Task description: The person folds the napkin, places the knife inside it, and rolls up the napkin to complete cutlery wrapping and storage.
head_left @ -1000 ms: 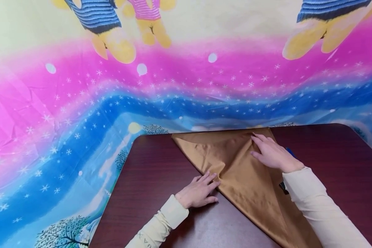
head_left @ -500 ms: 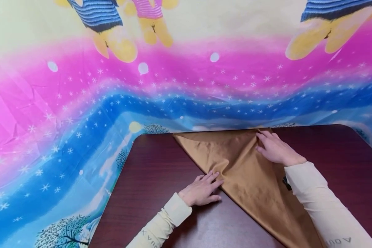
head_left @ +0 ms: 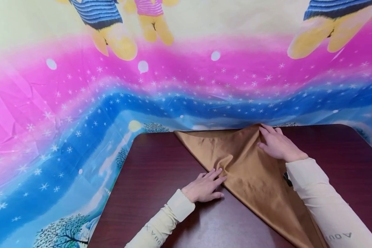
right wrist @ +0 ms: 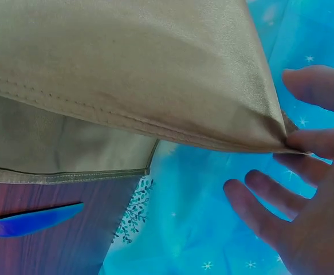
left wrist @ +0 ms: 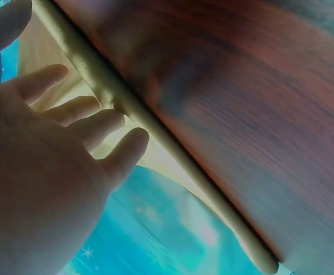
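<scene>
A shiny brown satin cloth (head_left: 254, 182), folded over on the diagonal, lies across the dark red wooden table (head_left: 152, 165). The folded edge of the cloth (left wrist: 179, 154) runs past the fingertips of my left hand (head_left: 204, 187), whose spread fingers rest on it near a raised wrinkle. At the far table edge my right hand (head_left: 279, 143) holds up the pointed corner of the cloth (right wrist: 252, 114). Seen from the right wrist, that corner is pinched between two fingers, with the thumb standing apart. Its stitched hem hangs above a lower layer of cloth.
A blue blade-shaped object (right wrist: 38, 220) lies on the table beside the cloth. Near the right cuff, a small black thing (head_left: 287, 179) is partly covered by the sleeve. Behind the table hangs a printed backdrop (head_left: 186, 82) with snowflakes.
My right hand has moved right and slightly away, raising the cloth corner to the table's far edge. My left hand has shifted a little right, and the wrinkle beside it stands higher.
</scene>
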`<state>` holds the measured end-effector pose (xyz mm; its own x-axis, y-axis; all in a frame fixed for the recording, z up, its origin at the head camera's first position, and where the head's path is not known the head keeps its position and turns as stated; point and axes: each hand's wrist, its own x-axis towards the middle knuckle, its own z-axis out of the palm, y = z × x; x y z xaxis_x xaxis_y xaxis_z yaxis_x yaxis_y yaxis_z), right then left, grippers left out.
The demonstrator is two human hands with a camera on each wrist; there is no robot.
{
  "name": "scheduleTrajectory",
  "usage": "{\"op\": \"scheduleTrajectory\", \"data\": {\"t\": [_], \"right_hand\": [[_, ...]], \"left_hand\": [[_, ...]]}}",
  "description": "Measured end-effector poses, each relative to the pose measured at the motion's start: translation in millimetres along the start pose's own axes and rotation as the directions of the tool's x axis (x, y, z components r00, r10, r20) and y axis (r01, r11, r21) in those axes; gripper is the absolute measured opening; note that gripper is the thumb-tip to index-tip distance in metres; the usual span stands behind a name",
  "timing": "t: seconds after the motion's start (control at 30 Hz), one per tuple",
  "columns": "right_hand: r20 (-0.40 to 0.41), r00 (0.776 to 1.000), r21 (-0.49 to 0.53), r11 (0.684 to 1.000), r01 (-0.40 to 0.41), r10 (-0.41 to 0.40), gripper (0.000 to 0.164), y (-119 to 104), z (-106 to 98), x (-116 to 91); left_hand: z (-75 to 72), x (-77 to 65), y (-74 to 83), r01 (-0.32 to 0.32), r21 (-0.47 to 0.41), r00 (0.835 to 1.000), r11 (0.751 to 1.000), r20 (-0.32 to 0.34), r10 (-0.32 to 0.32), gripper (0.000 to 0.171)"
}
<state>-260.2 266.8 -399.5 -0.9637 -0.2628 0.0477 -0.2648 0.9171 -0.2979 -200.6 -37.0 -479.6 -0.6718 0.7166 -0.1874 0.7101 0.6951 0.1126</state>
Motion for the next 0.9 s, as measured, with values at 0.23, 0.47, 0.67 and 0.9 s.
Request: {"op": "scheduleTrajectory", "data": {"t": [0.23, 0.47, 0.67, 0.9], "right_hand": [[0.010, 1.000, -0.008, 1.000, -0.007, 0.007, 0.065, 2, -7, 3], [0.004, 1.000, -0.039, 0.999, 0.000, 0.000, 0.065, 6, -13, 7], [0.006, 1.000, -0.051, 0.999, -0.003, 0.004, 0.066, 8, -17, 11], [0.009, 1.000, -0.046, 0.999, -0.023, 0.023, 0.068, 9, -21, 14]], "left_hand": [[0.1, 6.0, 0.5, 0.000, -0.010, 1.000, 1.000, 0.013, 0.000, 0.065], [-0.8, 9.9, 0.6, 0.008, -0.016, 1.000, 1.000, 0.028, -0.008, 0.066], [-1.2, 12.4, 1.4, 0.005, 0.012, 1.000, 1.000, 0.026, -0.006, 0.066], [-1.5, 14.7, 2.6, -0.006, 0.016, 1.000, 1.000, 0.029, 0.005, 0.066]]}}
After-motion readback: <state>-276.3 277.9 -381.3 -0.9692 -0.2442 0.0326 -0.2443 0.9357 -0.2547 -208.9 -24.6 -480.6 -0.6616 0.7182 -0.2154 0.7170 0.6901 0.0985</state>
